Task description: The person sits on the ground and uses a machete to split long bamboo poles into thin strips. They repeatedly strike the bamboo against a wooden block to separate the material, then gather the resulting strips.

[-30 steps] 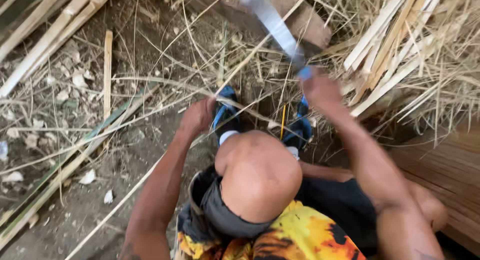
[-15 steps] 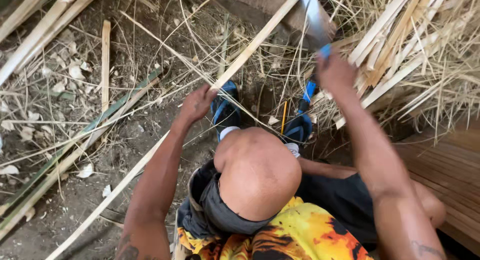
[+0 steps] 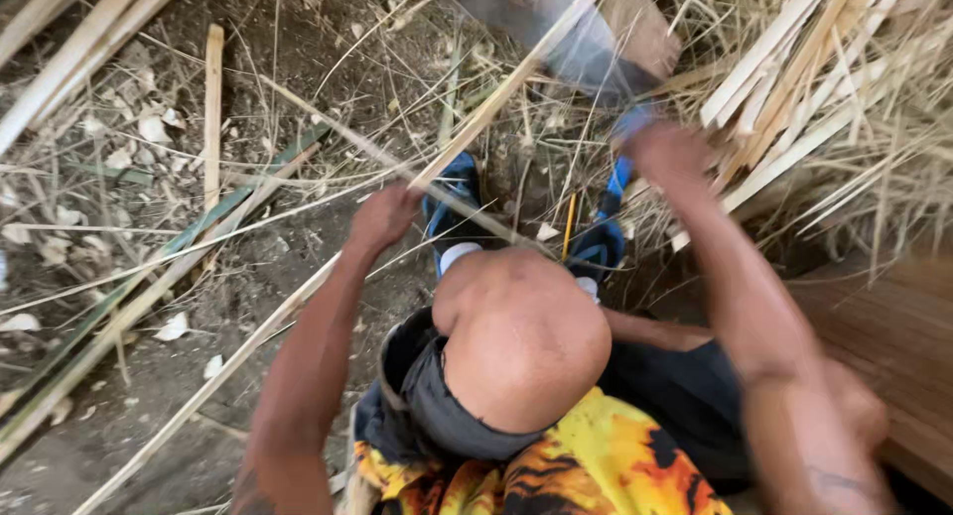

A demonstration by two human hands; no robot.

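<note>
The left hand (image 3: pixel 382 217) is closed around a long pale bamboo strip (image 3: pixel 496 103), gripping it near the middle of the frame; the strip runs from 7 o'clock at the lower left edge up toward 1 o'clock. Compared with 0.5 s ago the strip lies at much the same slant, but the right hand (image 3: pixel 670 153) now sits lower and more central, at 1 o'clock. It is closed on the blue handle of a broad blade (image 3: pixel 586 39), which is blurred with motion and now crosses the strip's upper end rather than standing clear above it. That reads as a chopping or splitting stroke meeting the strip. Blue sandals (image 3: pixel 452 202) sit just below the grip; loose pale slats (image 3: pixel 794 88) pile at 2 o'clock.
</note>
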